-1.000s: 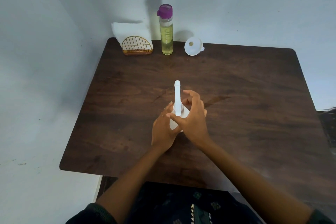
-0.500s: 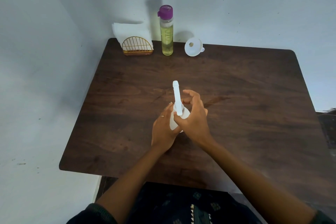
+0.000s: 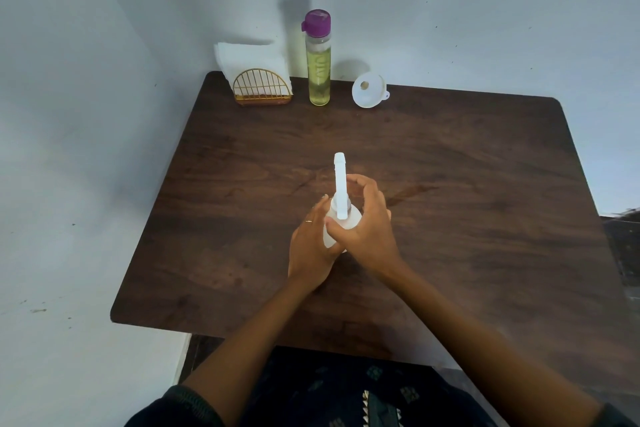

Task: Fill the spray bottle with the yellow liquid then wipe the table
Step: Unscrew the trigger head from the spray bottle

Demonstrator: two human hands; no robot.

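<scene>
A dark wooden table (image 3: 450,218) fills most of the view, pushed into a corner of pale walls. Near its middle, closer to the near edge, stands the white spray bottle (image 3: 341,215), upright with its long nozzle head pointing toward the far edge. The left hand (image 3: 311,246) wraps the bottle's body from the left side, a ring on one finger. The right hand (image 3: 367,225) curls closed around the bottle's neck and collar just under the spray head, thumb across the front.

Along the far edge, near the far left corner, a stack of white napkins (image 3: 249,59) sits in a gold wire holder (image 3: 262,88). Just beside it stands the bottle of yellow liquid (image 3: 318,69), its purple cap on. A white funnel (image 3: 369,90) lies a little further along that edge.
</scene>
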